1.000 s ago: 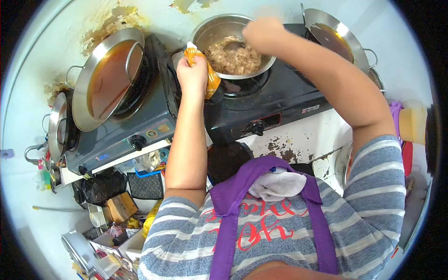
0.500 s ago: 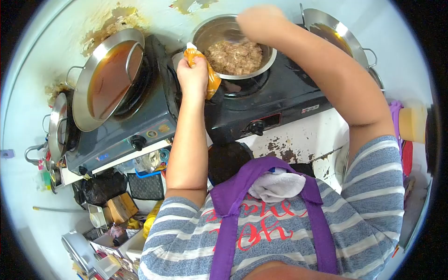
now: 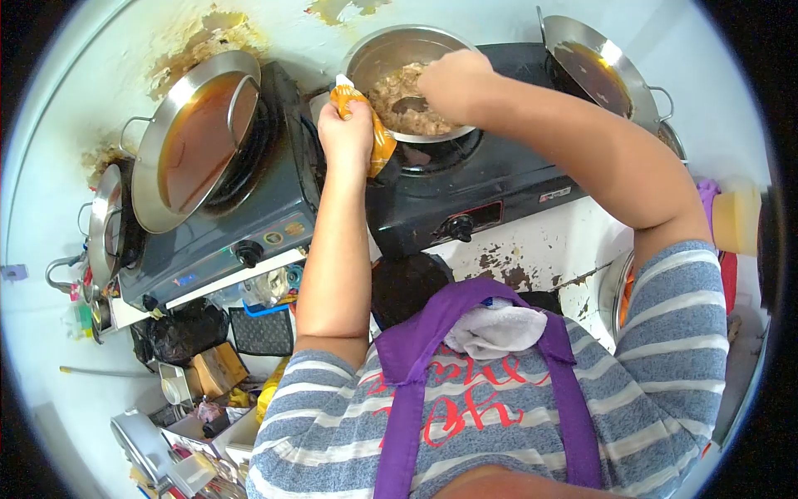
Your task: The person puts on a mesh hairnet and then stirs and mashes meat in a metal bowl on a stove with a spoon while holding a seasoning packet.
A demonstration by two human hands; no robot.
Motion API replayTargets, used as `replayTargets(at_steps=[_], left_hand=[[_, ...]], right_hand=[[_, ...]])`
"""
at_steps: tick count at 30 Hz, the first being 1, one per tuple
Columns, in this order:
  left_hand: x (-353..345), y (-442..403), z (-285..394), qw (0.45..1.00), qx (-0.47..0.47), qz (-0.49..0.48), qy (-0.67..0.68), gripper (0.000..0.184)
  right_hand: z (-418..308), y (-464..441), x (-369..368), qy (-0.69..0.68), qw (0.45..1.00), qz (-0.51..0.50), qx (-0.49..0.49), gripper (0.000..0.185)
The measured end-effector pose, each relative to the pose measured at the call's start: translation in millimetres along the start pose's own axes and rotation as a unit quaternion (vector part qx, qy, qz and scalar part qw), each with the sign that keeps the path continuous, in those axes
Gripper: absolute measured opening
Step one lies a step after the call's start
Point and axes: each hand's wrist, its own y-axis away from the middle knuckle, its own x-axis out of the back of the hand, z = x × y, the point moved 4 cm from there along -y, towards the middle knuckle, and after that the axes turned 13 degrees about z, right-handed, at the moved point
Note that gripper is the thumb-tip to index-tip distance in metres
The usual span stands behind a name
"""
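A steel pot (image 3: pixel 366 60) holding a chunky light-brown mixture (image 3: pixel 401 87) stands on the right-hand stove. My left hand (image 3: pixel 346 131) is closed round an orange patterned cloth (image 3: pixel 381 148) at the pot's left edge. Over the pot's right side is my right hand (image 3: pixel 455 86), its fingers closed on a utensil whose dark, rounded end (image 3: pixel 410 105) rests in the mixture. The utensil's handle is mostly hidden by the hand.
Wide pans of brown liquid stand left (image 3: pixel 199 150) and upper right (image 3: pixel 592 76). A smaller pan (image 3: pixel 104 224) is at the far left. Stove knobs (image 3: pixel 459 228) face me. Boxes and a black bag (image 3: pixel 187 334) lie lower left.
My right hand has moved down towards me over the pot, and the utensil's end has shifted from the pot's far side to the near part of the mixture. My left hand has barely moved.
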Motion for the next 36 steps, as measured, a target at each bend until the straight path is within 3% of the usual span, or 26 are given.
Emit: replayTargets(at_steps=[2, 6, 9, 13, 17, 23, 26, 29, 32, 36], left_hand=[[0, -1, -2, 1.0, 0.017, 0.012, -0.01, 0.022], [0, 2, 6, 1.0, 0.027, 0.005, 0.004, 0.022], [1, 2, 8, 1.0, 0.028, 0.006, -0.011, 0.022], [0, 4, 8, 0.999, 0.04, 0.009, 0.011, 0.023], [1, 3, 6, 0.999, 0.046, 0.019, 0.012, 0.025], [-1, 1, 1, 1.0, 0.03, 0.007, -0.007, 0.023], [0, -1, 0, 1.0, 0.017, 0.014, -0.01, 0.023], [-1, 0, 2, 1.0, 0.023, 0.018, -0.001, 0.022], [-1, -2, -2, 0.999, 0.032, 0.019, 0.002, 0.022], [-1, -1, 4, 0.999, 0.04, 0.013, 0.008, 0.022]], right_hand=[[8, -1, 16, 0.02, 1.0, -0.008, -0.003, 0.021], [16, -1, 20, 0.028, 0.995, 0.091, 0.002, 0.02], [14, 6, -2, 0.031, 0.999, 0.025, 0.005, 0.019], [24, 2, 36, -0.017, 1.0, 0.013, -0.022, 0.019], [15, 7, -7, 0.035, 0.999, -0.012, -0.018, 0.021], [14, 8, 9, 0.031, 0.999, 0.019, 0.004, 0.021], [19, 11, 2, 0.02, 0.999, -0.021, -0.014, 0.019], [36, 11, 36, 0.004, 0.998, 0.065, -0.024, 0.017], [35, 19, 8, 0.046, 0.999, 0.007, -0.005, 0.016], [33, 20, 19, 0.034, 0.999, 0.027, 0.021, 0.016]])
